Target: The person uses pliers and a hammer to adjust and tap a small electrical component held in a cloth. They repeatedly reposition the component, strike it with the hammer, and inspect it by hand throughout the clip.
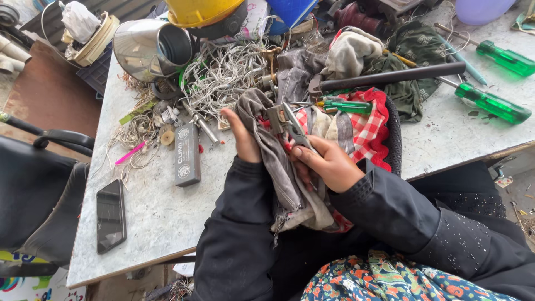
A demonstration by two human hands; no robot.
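Pliers (293,131) with a metal piece at their tip lie on a grey cloth (273,153) at the near edge of the surface (156,212), gripped in the closed right hand (326,164). The left hand (242,139) clutches the cloth just left of them, fingers wrapped into its folds; a black phone (110,215) lies far left.

Grey oblong package (187,154) mid-table — dark-screened black phone (111,215) nearer.

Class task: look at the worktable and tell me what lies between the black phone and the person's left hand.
In the head view, only bare marble tabletop lies between the black phone and the left hand.
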